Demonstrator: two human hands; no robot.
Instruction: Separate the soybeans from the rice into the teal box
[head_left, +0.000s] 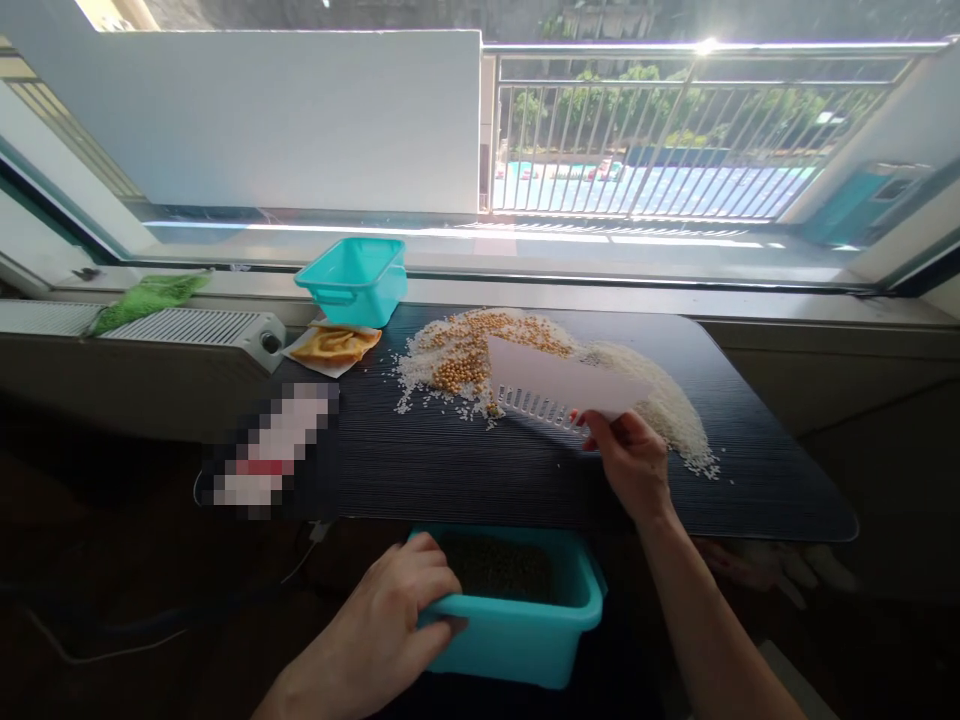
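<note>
My right hand (634, 458) is closed on the right end of a flat white card (562, 378) with a row of slots along its lower edge. The card is tilted over a spread of white rice (679, 410) and yellow soybeans (461, 372) on the dark table. Some of the grains are hidden behind it. With fingers inside and thumb outside, my left hand (409, 605) grips the near left rim of a turquoise bin (517, 635) below the table's front edge. Small dark greenish contents (499, 568) lie in the bin's shade, too dim to name.
Another turquoise bin (360, 280) stands at the table's back left, by the window. A folded yellow cloth (337, 343) lies before it on something white. A blurred-out item (277, 440) is at the left end. A radiator (210, 335) with a green cloth (154, 298) borders the left.
</note>
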